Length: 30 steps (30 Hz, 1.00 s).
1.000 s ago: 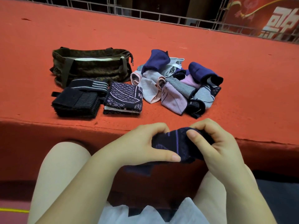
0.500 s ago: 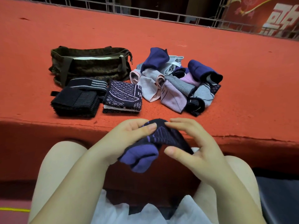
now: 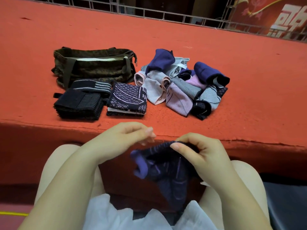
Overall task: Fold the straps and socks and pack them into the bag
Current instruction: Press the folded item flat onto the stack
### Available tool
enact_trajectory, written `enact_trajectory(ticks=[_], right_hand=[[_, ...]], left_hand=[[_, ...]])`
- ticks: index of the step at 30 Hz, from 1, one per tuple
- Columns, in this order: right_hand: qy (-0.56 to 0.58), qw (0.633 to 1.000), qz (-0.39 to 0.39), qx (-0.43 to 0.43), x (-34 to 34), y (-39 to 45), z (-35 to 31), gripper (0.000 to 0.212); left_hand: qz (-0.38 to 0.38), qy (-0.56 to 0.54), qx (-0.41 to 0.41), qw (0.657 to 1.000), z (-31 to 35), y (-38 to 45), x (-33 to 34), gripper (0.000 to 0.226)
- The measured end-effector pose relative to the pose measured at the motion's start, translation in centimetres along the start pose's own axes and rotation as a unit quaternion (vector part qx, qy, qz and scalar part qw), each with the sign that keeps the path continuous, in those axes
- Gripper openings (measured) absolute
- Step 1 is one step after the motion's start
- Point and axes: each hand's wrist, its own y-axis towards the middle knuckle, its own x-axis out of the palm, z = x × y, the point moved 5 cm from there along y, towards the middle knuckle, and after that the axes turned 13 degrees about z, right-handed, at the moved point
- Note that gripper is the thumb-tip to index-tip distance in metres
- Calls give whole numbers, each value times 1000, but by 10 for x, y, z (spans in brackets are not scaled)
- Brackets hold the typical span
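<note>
Upper left of the frame: camouflage bag [image 3: 93, 68] on the red ledge [image 3: 249, 80], mouth open, pale lining showing, contents indistinct. Folded straps [image 3: 79, 103] lie in front of it, sock pile [image 3: 182, 87] at centre. Lower centre: right hand [image 3: 197, 153] pinches the dark purple sock [image 3: 166, 170], now hanging unrolled; left hand [image 3: 123, 140] has let go, fingers loosely curled.
</note>
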Motion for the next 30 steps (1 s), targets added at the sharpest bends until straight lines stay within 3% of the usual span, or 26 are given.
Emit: enact_trajectory(ticks=[3, 6, 8, 11, 13, 15, 18, 21, 24, 27, 30], right_hand=[[6, 1000, 0, 14, 3, 0, -1, 16], [16, 999, 21, 23, -3, 1, -1, 14], [23, 998, 40, 37, -10, 2, 2, 15], [20, 996, 65, 63, -21, 5, 10, 19], [13, 993, 85, 87, -29, 7, 18, 21], [4, 990, 91, 110, -33, 9, 25, 23], [-15, 992, 49, 118, -26, 8, 32, 22], [45, 991, -32, 118, -8, 3, 28, 15], [122, 981, -92, 119, 12, -3, 22, 32], [101, 987, -74, 97, 22, -5, 15, 24], [69, 993, -41, 84, 19, -3, 15, 17]], left_hand=[[-75, 81, 79, 991, 11, -11, 22, 35], [-16, 229, 159, 960, 4, -8, 24, 18], [6, 252, 173, 952, -2, -6, 20, 9], [22, 257, 154, 954, -15, -6, 10, 17], [20, 170, 108, 979, -21, -6, 4, 16], [26, 5, 62, 998, -21, -8, 1, 13], [57, -125, 57, 989, -10, -10, 1, 13], [43, -147, 63, 986, 2, -14, 12, 12], [0, -145, 64, 987, 9, -17, 26, 7], [-8, -149, 75, 986, 14, -17, 30, 9], [34, -130, 89, 987, 13, -14, 21, 11]])
